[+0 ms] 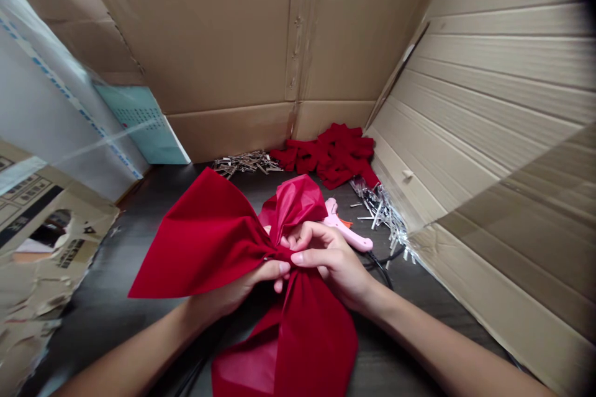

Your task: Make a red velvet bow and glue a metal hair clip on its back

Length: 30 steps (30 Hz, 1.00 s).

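Note:
A large red fabric bow is in front of me, gathered at its middle, with wide loops and tails spread to the left, top and bottom. My left hand is closed on the gathered middle from below, the thumb on top and the other fingers mostly hidden behind the fabric. From the right, my right hand pinches the same knot-like centre between thumb and fingers. Just behind my right hand lies a pink glue gun with an orange trigger, its black cord running off to the right.
At the back of the dark tabletop lies a heap of red fabric strips. Silvery strips lie in a left pile and a right pile. Cardboard panels wall the back and sides. A light-blue calendar sheet leans at left.

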Tool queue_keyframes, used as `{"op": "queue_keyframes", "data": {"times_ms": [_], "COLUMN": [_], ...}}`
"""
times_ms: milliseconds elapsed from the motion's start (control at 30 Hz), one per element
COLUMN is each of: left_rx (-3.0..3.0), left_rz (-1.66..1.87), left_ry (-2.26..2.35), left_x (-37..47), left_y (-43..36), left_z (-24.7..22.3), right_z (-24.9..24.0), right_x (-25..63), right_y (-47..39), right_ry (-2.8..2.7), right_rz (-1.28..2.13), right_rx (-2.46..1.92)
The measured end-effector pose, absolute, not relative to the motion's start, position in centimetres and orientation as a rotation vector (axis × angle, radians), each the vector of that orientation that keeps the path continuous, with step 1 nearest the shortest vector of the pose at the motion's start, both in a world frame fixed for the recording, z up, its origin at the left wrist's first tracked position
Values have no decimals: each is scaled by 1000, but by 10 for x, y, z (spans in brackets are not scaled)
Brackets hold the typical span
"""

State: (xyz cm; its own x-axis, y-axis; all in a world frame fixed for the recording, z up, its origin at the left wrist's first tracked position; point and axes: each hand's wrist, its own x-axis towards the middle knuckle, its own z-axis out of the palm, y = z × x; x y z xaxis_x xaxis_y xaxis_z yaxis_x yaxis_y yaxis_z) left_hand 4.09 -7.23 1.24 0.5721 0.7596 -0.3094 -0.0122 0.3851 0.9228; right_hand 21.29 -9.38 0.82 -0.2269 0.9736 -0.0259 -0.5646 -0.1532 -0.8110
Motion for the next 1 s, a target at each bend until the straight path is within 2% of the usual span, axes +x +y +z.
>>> {"op": "queue_keyframes", "data": {"times_ms": [767,1000], "left_rx": [1360,1406], "left_rz": [621,552], "left_ry": [837,898], "left_x": [39,35], "left_y": [-76,-73], "left_z": [21,14], "right_z": [10,12], "right_x": [214,214], "right_y": [-97,-97], "right_ry": [-857,-927], "right_rz": [1706,1606], "right_rx": [-684,-766]}}
